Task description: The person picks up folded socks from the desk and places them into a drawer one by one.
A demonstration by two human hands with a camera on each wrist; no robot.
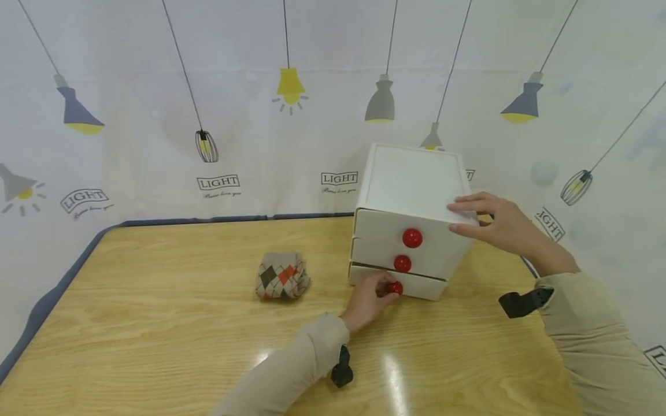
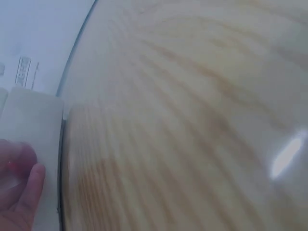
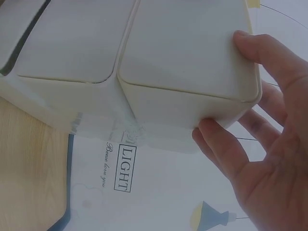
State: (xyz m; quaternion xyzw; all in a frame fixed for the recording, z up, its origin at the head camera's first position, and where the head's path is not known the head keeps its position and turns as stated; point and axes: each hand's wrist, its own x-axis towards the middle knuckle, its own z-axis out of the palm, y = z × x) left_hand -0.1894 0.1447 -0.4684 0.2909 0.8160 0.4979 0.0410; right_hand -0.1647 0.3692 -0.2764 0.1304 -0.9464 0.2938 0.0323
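Note:
A white three-drawer box (image 1: 411,179) stands at the back right of the table, each drawer front bearing a round red knob. My left hand (image 1: 366,301) pinches the lowest knob (image 1: 395,288) between thumb and fingers; the left wrist view shows the fingers around that knob (image 2: 24,161). A dark gap runs along the top of the bottom drawer (image 1: 421,285), whose front sits slightly forward. My right hand (image 1: 496,222) rests on the box's upper right corner. In the right wrist view its fairly straight fingers (image 3: 274,53) and thumb touch the top drawer's edges.
A folded argyle sock bundle (image 1: 282,277) in grey-brown, orange and black lies on the wooden table (image 1: 171,323), left of the box. Behind the table hangs a white cloth (image 1: 250,133) printed with lamps. Black straps circle both wrists.

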